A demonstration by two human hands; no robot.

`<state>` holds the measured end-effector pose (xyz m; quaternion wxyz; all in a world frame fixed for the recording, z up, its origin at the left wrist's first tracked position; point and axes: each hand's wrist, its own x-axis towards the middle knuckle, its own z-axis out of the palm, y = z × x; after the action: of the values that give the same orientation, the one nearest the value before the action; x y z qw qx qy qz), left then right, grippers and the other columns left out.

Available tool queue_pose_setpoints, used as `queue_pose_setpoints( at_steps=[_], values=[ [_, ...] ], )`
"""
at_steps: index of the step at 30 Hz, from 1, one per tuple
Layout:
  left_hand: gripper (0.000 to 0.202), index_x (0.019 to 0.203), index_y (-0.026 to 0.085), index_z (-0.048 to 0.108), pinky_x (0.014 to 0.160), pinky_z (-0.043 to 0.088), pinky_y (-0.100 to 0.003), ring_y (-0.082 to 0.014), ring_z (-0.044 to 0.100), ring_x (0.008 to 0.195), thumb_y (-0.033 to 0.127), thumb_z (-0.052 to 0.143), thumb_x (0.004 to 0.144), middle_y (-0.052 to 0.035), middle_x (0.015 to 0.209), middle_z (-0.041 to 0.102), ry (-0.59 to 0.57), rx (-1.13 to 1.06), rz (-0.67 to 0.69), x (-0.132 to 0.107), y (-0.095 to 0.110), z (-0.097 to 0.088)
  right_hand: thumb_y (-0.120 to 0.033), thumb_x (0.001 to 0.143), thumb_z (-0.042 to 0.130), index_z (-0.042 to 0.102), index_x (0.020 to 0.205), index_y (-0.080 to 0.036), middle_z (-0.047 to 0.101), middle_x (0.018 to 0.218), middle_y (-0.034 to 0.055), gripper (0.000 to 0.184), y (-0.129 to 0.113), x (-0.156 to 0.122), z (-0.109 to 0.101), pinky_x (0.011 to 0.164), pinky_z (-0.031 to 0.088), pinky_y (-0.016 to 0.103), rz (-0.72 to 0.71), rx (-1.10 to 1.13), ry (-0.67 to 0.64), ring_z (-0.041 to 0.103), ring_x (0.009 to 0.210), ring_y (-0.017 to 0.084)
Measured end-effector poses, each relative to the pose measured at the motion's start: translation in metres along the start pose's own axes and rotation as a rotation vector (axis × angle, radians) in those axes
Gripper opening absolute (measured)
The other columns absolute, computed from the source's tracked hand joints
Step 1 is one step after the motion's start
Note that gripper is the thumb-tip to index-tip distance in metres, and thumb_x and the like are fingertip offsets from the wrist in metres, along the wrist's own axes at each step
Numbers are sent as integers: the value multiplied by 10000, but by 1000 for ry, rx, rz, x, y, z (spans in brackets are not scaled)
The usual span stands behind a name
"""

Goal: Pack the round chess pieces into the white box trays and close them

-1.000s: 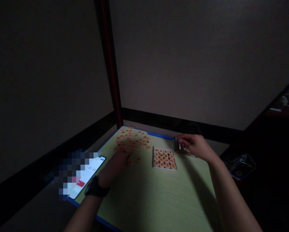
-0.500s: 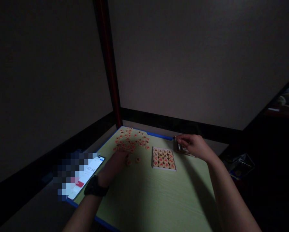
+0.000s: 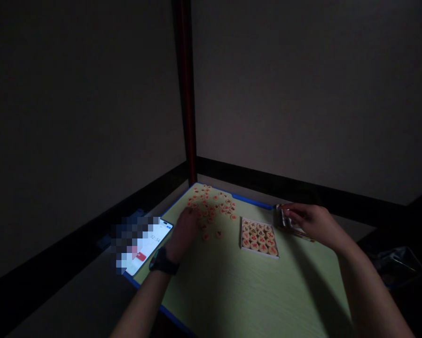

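Note:
Loose Chinese chess pieces [image 3: 211, 206], round and pale with red or dark characters, lie scattered at the table's far left corner. My left hand [image 3: 186, 227], a dark watch on its wrist, reaches to the near left edge of this scatter. Its fingers point down in shadow, so their grip is hidden. To the right, a shallow white-edged box [image 3: 260, 256] holds rows of the same pieces. Beyond it, my right hand [image 3: 315, 220] is over a second, darker box [image 3: 304, 234]. Thumb and fingers are pinched together there; what is between them cannot be made out.
A lit phone [image 3: 149, 251] showing a timer lies along the left edge of the green, blue-rimmed table [image 3: 246, 291]. Walls meet behind the far corner at a dark red post [image 3: 188, 94]. Clear plastic [image 3: 403, 267] shows in the dark at right.
The view has swung left, so everything sits further right in the picture. My left hand has moved forward and left toward the scattered pieces. My right hand stays at the darker box.

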<state>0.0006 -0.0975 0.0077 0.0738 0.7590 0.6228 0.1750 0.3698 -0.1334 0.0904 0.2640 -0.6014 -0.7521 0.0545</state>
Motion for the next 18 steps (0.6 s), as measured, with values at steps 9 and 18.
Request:
queue_pose_setpoints(
  at_steps=[9,18],
  values=[
    [270,1092,131,698,976,466,-328,-235,622,1096,113,512,897,-137,1163,683,-65,-17,23,13,2,-7,-502,852,527,800,911,-213,797,875,85,402,9,1,2,644,577,317,-9,42,-12,733,695,237],
    [263,1102,145,719,923,478,-330,-236,655,1043,242,594,892,-116,1104,732,-42,-163,24,17,-11,-10,-555,831,556,805,875,-245,799,884,87,400,17,3,5,624,592,357,-7,73,5,733,678,273]
  ],
)
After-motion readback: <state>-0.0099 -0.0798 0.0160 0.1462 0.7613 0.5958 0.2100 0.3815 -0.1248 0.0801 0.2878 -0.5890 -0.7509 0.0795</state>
